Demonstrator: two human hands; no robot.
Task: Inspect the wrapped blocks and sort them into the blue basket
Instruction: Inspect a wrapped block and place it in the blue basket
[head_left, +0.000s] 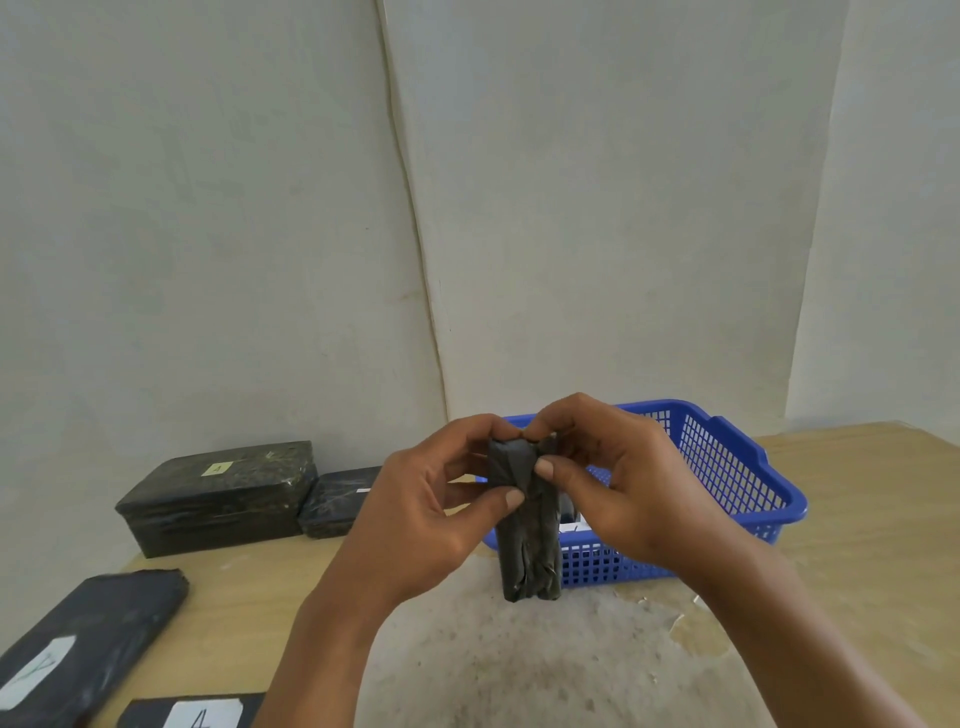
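I hold a slim block wrapped in dark grey plastic (527, 551) upright in front of me, above the table. My left hand (431, 514) grips its upper part from the left, thumb on the front face. My right hand (618, 483) pinches its top end from the right. Just behind the block stands the blue basket (727, 467), with something dark and a white label partly visible inside it.
A large black wrapped block (218, 499) with a small yellow label sits at the back left, a smaller dark block (340, 499) beside it. Two more wrapped blocks, one (78, 654) and another (192, 714), both with white labels, lie at the near left. The wooden table (857, 545) has a worn patch in the middle.
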